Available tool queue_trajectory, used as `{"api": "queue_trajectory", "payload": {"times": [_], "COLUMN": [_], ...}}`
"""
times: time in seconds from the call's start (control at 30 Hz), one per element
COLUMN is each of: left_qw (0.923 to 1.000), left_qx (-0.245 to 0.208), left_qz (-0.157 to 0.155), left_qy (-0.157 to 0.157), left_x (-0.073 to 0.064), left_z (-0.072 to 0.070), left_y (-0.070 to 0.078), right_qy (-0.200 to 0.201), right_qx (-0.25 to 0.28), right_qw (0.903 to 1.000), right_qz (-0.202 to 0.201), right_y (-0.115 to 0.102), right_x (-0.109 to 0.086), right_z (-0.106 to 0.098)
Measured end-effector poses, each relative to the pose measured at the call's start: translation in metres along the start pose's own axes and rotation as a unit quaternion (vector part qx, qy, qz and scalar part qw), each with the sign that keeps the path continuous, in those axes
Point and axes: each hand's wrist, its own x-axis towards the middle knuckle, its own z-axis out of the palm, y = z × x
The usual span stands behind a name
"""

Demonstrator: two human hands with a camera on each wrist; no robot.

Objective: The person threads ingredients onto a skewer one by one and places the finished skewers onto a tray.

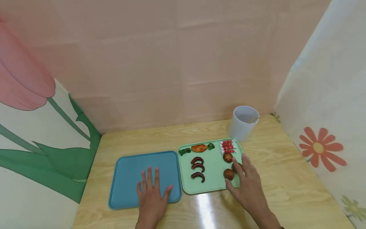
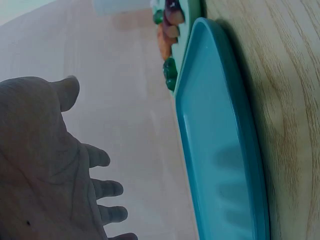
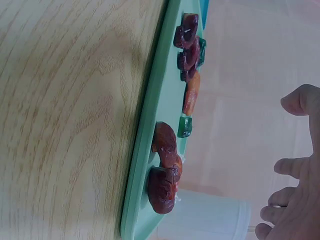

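Note:
My left hand hovers palm down over the near part of the blue tray, fingers straight and spread, holding nothing. My right hand is above the right edge of the green tray, thumb and fingers apart and nothing between them. Closest to it are three brown mushrooms, one partly hidden behind the fingers. Three dark red curved tentacle pieces lie left of the mushrooms. In the right wrist view, a gap separates the right fingers from the mushrooms.
Along the green tray's far side are an orange piece, green leafy pieces and several red-and-white sticks. A white cup stands behind that tray's right corner. The trays sit side by side on a wooden table, with cloth-covered walls around.

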Motion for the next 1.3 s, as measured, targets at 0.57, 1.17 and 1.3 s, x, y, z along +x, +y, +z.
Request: {"api": "queue_trajectory", "payload": {"times": [0.57, 1.17, 1.3], "left_qw": [0.9991, 0.9982, 0.9982], "left_qx": [-0.029, -0.044, -0.046], "left_qz": [-0.030, -0.035, -0.031], "left_qy": [-0.010, -0.018, -0.022], "left_x": [-0.007, -0.010, -0.009], "left_z": [-0.003, -0.002, -0.003], "left_y": [-0.009, -0.009, -0.010], "right_qy": [0.144, 0.297, 0.339], "right_qx": [0.164, 0.181, 0.211], "right_qw": [0.9636, 0.9284, 0.9091], "right_qz": [0.154, 0.132, 0.118], "right_y": [0.061, 0.098, 0.087], "right_x": [0.111, 0.166, 0.164], "right_z": [-0.006, -0.004, -0.017]}}
